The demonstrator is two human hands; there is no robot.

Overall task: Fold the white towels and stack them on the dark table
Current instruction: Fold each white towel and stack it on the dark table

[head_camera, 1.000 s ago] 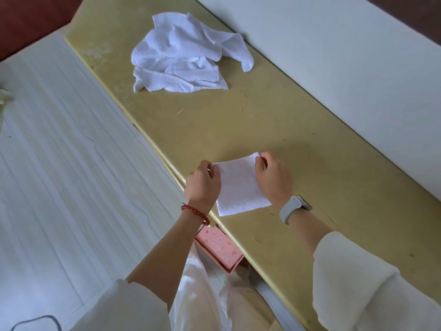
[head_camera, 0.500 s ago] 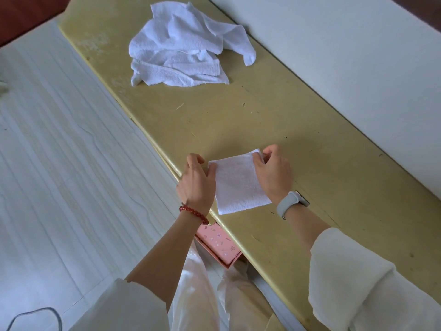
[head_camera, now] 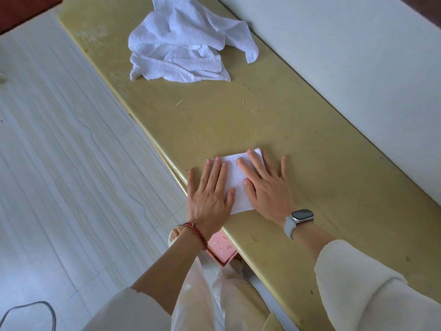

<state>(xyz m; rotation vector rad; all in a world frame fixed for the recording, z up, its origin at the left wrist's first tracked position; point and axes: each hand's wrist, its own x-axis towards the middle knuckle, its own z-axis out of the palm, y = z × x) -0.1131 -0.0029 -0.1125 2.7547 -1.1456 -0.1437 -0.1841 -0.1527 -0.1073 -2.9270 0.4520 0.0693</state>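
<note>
A: Head view. Folded towel (head_camera: 238,180) lies flat near the front edge of the yellow table (head_camera: 298,144). Left hand (head_camera: 210,194) spread flat, fingers straight, palm on the towel's left side and partly on bare tabletop. Right hand (head_camera: 265,187) likewise flat, fingers splayed, pressing the right side.

B: The rest of the towels?

A: Crumpled pile of white towels (head_camera: 183,44) farther along the same table, well apart from the folded one.

B: Any writing, labels?

A: None readable. Watch (head_camera: 299,219) on the right wrist, screen dark. Red bead bracelet (head_camera: 196,232) on the left wrist. Pink box (head_camera: 220,247) with small pale shapes just under the table edge; no text legible. White wall (head_camera: 358,56) behind the table, pale striped floor (head_camera: 71,163) to the left.
</note>
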